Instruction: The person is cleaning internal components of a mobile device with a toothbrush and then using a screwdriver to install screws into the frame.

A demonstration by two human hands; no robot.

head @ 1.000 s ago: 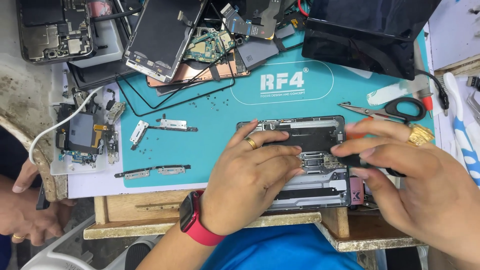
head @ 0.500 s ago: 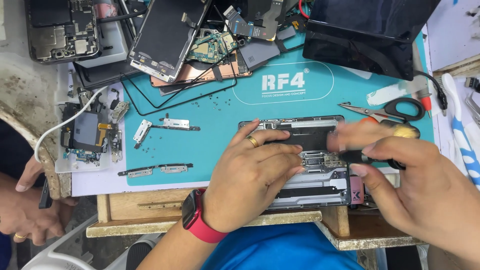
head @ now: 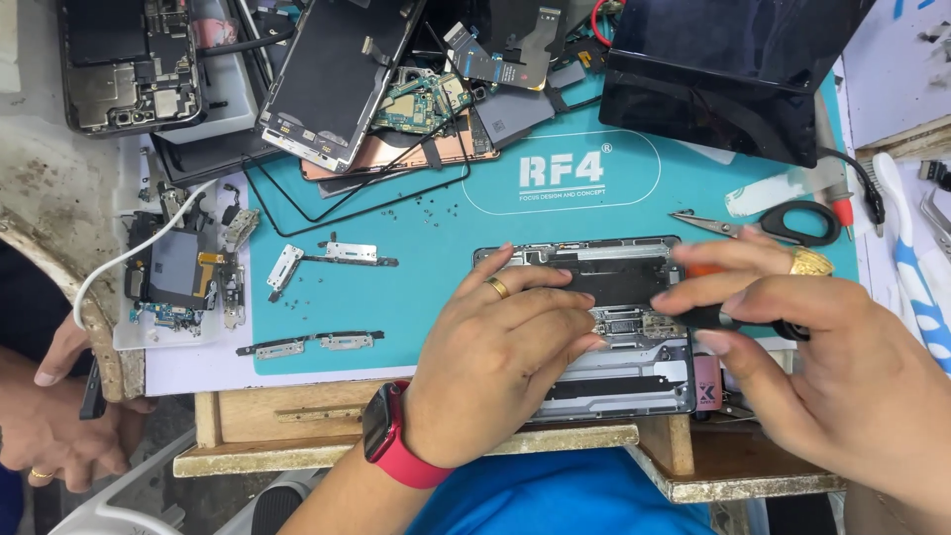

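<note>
Opened phone on a cluttered teal mat.
Left hand pressed fingers flat on it; right hand pinched a screwdriver over the wooden worktop.

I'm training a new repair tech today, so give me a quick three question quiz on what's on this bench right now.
1. True or false: the left hand rests on the opened phone.
2. Multiple choice: what does the right hand hold? A) scissors B) a dark-handled tool C) a cable
3. Fill in: the scissors lie on the ___ coloured work mat.

Key:
1. True; its fingers lie across the open chassis.
2. B; the dark-handled tool points at the phone's inside, while the scissors lie untouched farther back.
3. Teal.
</note>
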